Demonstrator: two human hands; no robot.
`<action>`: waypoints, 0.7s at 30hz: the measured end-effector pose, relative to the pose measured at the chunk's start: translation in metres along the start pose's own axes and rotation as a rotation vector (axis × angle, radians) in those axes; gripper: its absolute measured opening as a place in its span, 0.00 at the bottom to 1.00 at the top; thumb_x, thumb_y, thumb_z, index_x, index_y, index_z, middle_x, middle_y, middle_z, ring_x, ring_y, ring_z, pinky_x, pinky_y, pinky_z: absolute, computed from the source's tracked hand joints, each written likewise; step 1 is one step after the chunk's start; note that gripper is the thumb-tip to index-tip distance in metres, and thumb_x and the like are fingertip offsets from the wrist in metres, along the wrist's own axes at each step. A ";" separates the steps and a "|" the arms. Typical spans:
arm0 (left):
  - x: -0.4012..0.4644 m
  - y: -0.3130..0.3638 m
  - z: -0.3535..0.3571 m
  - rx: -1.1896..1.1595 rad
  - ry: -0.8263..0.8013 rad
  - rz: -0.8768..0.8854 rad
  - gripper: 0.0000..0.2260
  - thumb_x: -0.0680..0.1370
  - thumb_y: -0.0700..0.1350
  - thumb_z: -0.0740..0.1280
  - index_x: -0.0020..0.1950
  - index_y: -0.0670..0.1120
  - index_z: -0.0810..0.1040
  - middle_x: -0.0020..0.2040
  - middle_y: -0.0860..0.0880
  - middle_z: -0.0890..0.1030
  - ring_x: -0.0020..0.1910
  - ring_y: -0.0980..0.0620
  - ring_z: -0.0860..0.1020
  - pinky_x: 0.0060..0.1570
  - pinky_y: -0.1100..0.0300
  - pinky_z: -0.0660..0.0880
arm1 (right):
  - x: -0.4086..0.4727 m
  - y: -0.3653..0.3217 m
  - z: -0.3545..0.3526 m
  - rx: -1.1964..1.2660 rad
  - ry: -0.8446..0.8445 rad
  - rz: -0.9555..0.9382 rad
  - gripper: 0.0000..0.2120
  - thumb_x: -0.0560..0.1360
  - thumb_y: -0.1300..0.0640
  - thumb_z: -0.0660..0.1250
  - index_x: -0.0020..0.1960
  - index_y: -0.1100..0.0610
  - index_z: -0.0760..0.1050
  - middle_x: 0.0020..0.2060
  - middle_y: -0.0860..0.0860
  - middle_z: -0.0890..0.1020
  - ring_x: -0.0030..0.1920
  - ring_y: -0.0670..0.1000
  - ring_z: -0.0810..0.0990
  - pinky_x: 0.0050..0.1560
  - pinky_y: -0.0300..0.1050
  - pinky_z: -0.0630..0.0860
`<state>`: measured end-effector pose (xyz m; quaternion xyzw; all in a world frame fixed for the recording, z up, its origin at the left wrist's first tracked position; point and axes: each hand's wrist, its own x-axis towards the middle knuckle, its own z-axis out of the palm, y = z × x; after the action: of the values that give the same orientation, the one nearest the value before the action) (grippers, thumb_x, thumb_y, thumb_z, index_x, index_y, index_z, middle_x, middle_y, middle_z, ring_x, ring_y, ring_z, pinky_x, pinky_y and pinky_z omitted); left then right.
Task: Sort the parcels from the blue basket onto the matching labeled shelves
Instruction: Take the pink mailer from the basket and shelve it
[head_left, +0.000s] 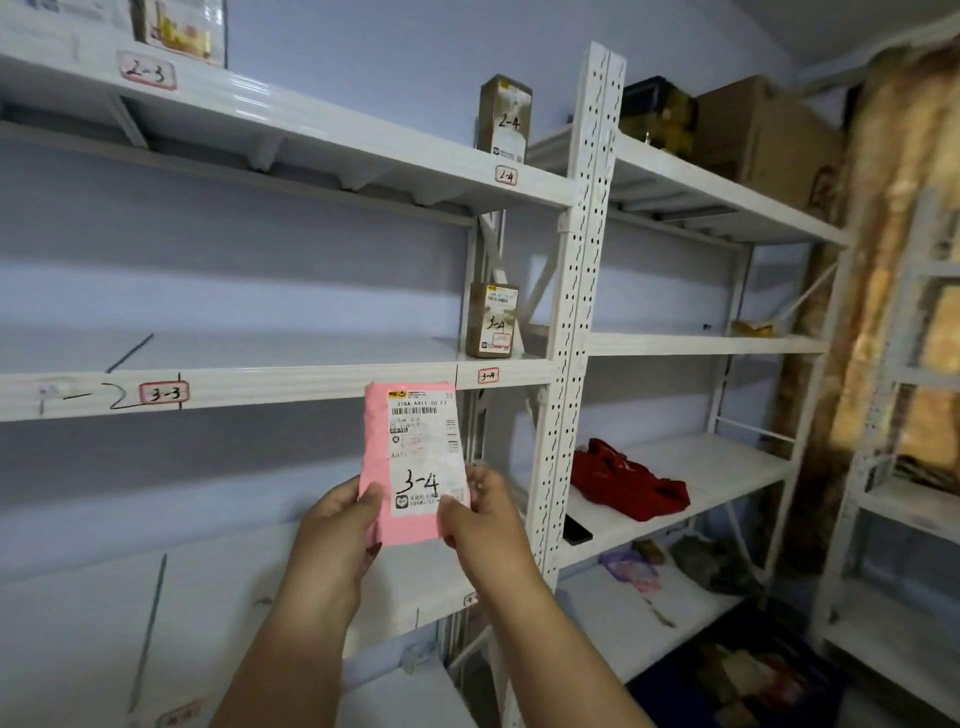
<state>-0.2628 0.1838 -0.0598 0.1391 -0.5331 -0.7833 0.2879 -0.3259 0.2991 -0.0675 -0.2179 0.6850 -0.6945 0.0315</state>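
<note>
"3-4" on pink parcel

A: Hands?
B: Both arms raised forward, bare forearms angled inward. Left hand pinches the lower left edge of the flat pink plastic parcel with its white label, thumb in front.
A: Right?
B: Right hand pinches the lower right corner, fingers curled.
</note>
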 end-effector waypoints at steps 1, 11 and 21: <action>0.011 -0.005 0.008 0.009 0.009 0.019 0.09 0.82 0.39 0.60 0.54 0.47 0.79 0.37 0.53 0.86 0.43 0.50 0.83 0.42 0.58 0.77 | 0.013 0.002 -0.004 -0.001 0.000 0.006 0.15 0.75 0.65 0.62 0.54 0.46 0.71 0.50 0.49 0.84 0.43 0.46 0.82 0.40 0.41 0.75; 0.166 -0.012 0.085 0.351 0.262 0.287 0.10 0.80 0.41 0.63 0.43 0.48 0.82 0.42 0.49 0.84 0.42 0.47 0.81 0.45 0.55 0.76 | 0.191 0.009 -0.020 0.047 -0.015 -0.068 0.15 0.73 0.65 0.63 0.57 0.52 0.73 0.47 0.54 0.85 0.33 0.46 0.76 0.35 0.42 0.70; 0.293 0.017 0.148 0.827 0.419 0.441 0.06 0.75 0.46 0.64 0.50 0.46 0.77 0.50 0.44 0.83 0.50 0.39 0.80 0.44 0.55 0.72 | 0.324 -0.023 -0.044 -0.119 0.040 -0.162 0.16 0.75 0.66 0.63 0.58 0.54 0.81 0.46 0.50 0.85 0.37 0.46 0.79 0.38 0.38 0.75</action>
<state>-0.5684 0.1155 0.0398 0.2794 -0.7461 -0.3827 0.4678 -0.6275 0.2309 0.0403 -0.2602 0.7057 -0.6570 -0.0513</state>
